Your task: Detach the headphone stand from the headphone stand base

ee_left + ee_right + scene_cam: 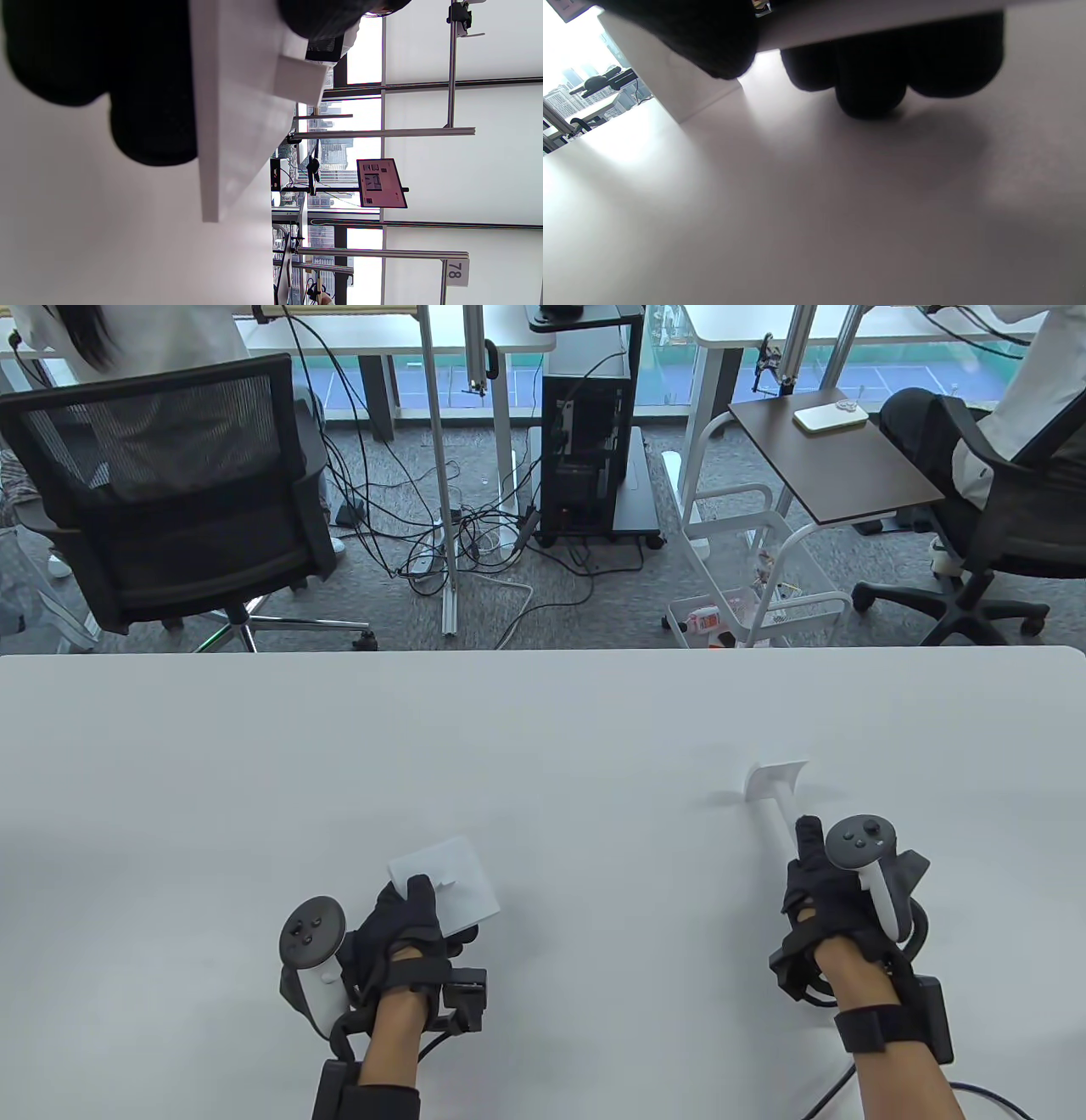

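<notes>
Stand and base apart, one in each hand.
Left hand (399, 929) grips the square headphone stand base (448, 882) near the table's (543, 729) front edge; right hand (827, 891) grasps the headphone stand (776, 797) toward the front-right.

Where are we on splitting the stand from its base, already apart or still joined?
Done: the parts are apart. In hand: the left hand grips the flat white square base, and the right hand holds the white stand post with its curved top, well off to the right. Left: apparently only setting both down on the white table and letting go.
</notes>
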{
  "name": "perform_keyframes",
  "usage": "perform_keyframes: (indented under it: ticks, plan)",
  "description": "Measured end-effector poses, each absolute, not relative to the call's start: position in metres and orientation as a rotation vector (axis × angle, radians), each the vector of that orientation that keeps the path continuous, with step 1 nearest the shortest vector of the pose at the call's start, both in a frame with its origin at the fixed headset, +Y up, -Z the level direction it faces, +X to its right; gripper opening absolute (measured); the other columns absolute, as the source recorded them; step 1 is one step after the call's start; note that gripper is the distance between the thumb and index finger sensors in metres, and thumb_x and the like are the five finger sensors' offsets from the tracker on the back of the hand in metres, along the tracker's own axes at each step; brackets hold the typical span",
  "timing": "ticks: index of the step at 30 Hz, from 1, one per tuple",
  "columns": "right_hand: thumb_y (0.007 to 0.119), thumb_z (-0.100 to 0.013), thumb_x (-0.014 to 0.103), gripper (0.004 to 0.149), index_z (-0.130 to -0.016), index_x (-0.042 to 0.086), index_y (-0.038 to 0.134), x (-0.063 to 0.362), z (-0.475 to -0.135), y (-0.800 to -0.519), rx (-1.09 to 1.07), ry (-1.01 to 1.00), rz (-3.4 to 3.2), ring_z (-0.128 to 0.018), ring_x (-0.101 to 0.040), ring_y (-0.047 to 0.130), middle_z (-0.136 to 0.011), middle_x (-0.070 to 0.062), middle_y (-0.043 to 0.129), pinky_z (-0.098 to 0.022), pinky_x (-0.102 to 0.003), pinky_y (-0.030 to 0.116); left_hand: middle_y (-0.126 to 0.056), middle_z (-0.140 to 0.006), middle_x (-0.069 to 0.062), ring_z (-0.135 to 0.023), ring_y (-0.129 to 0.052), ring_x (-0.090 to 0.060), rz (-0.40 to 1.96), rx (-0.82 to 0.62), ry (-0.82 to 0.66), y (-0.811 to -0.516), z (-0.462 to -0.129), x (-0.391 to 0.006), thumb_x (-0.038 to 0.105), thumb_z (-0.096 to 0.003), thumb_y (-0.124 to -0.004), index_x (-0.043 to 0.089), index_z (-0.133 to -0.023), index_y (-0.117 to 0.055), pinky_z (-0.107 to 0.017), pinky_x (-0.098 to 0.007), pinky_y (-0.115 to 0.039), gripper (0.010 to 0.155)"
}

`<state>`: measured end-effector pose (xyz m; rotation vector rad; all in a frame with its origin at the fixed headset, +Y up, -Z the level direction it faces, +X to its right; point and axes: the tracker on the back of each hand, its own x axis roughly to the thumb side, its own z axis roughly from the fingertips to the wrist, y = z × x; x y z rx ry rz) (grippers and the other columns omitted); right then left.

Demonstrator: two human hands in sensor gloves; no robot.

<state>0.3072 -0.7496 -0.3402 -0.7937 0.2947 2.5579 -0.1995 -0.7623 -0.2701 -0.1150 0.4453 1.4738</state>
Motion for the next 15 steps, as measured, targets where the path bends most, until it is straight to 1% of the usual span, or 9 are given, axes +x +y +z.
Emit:
perform_keyframes:
  ticks: [2,4,5,9,10,11,12,14,15]
  plan:
    - [0.081,-0.046,0.034,0.054,-0.089,0.052,0.053,0.306,-0.342,-0.750,-0.803,0.317,2.590,-0.069,-0.039,0.079,-0.089,-0.021,0.073,-0.051,-0.054,0.071,-0.094,-0.066,-0.010,-0.038,-0.112,-0.028,1.463,-0.119,0.446,-0.763,-0.270,-0.199,0.045,-0.0446,-0.064,0.009,-0.087,-0.065,-0.036,-0.044,-0.091,0.056]
    - [0.081,-0.045,0.035,0.055,-0.087,0.053,0.051,0.304,-0.342,-0.753,-0.846,0.388,2.662,-0.071,-0.036,0.073,-0.090,-0.019,0.073,-0.053,-0.050,0.068,-0.093,-0.067,-0.010,-0.038,-0.112,-0.028,1.451,-0.124,0.453,-0.764,-0.270,-0.198,0.045,-0.0445,-0.064,0.009,-0.087,-0.066,-0.036,-0.044,-0.091,0.056]
    - [0.081,-0.045,0.034,0.055,-0.088,0.053,0.051,0.303,-0.342,-0.753,-0.828,0.346,2.663,-0.069,-0.036,0.074,-0.089,-0.020,0.073,-0.051,-0.050,0.069,-0.094,-0.066,-0.010,-0.038,-0.112,-0.028,1.450,-0.123,0.451,-0.764,-0.270,-0.198,0.045,-0.0445,-0.064,0.009,-0.087,-0.066,-0.036,-0.044,-0.091,0.056]
    - [0.081,-0.045,0.035,0.056,-0.088,0.054,0.050,0.302,-0.342,-0.754,-0.835,0.363,2.657,-0.070,-0.036,0.073,-0.090,-0.020,0.070,-0.052,-0.051,0.068,-0.094,-0.066,-0.010,-0.037,-0.112,-0.028,1.465,-0.110,0.447,-0.762,-0.269,-0.200,0.045,-0.0444,-0.065,0.009,-0.087,-0.066,-0.035,-0.044,-0.091,0.056]
    - [0.082,-0.044,0.037,0.061,-0.090,0.055,0.046,0.300,-0.342,-0.754,-0.838,0.424,2.668,-0.074,-0.036,0.069,-0.095,-0.018,0.060,-0.054,-0.051,0.066,-0.094,-0.066,-0.010,-0.037,-0.112,-0.028,1.469,-0.111,0.446,-0.762,-0.269,-0.200,0.045,-0.0444,-0.065,0.009,-0.087,-0.066,-0.035,-0.044,-0.091,0.056]
    - [0.081,-0.043,0.043,0.066,-0.091,0.056,0.038,0.298,-0.341,-0.751,-0.835,0.469,2.684,-0.082,-0.036,0.062,-0.102,-0.015,0.048,-0.058,-0.052,0.062,-0.094,-0.065,-0.011,-0.037,-0.112,-0.029,1.470,-0.111,0.445,-0.762,-0.269,-0.200,0.045,-0.0443,-0.065,0.009,-0.087,-0.066,-0.035,-0.044,-0.091,0.056]
    - [0.080,-0.043,0.047,0.070,-0.091,0.057,0.031,0.292,-0.339,-0.742,-0.830,0.471,2.716,-0.088,-0.036,0.057,-0.106,-0.012,0.039,-0.062,-0.053,0.057,-0.094,-0.065,-0.011,-0.037,-0.112,-0.029,1.457,-0.109,0.443,-0.761,-0.270,-0.200,0.045,-0.0443,-0.065,0.008,-0.087,-0.066,-0.035,-0.044,-0.091,0.056]
    - [0.082,-0.041,0.051,0.076,-0.095,0.050,0.028,0.273,-0.333,-0.720,-0.753,0.276,2.786,-0.092,-0.035,0.052,-0.108,-0.010,0.033,-0.064,-0.056,0.053,-0.094,-0.064,-0.011,-0.036,-0.112,-0.029,1.419,-0.098,0.435,-0.759,-0.271,-0.201,0.045,-0.0442,-0.065,0.009,-0.086,-0.067,-0.035,-0.044,-0.091,0.056]
    - [0.082,-0.040,0.054,0.079,-0.096,0.047,0.027,0.257,-0.330,-0.709,-0.678,0.228,2.831,-0.094,-0.035,0.050,-0.109,-0.010,0.030,-0.065,-0.057,0.051,-0.094,-0.064,-0.011,-0.035,-0.112,-0.029,1.411,-0.095,0.433,-0.759,-0.271,-0.201,0.045,-0.0442,-0.065,0.009,-0.086,-0.067,-0.034,-0.044,-0.091,0.056]
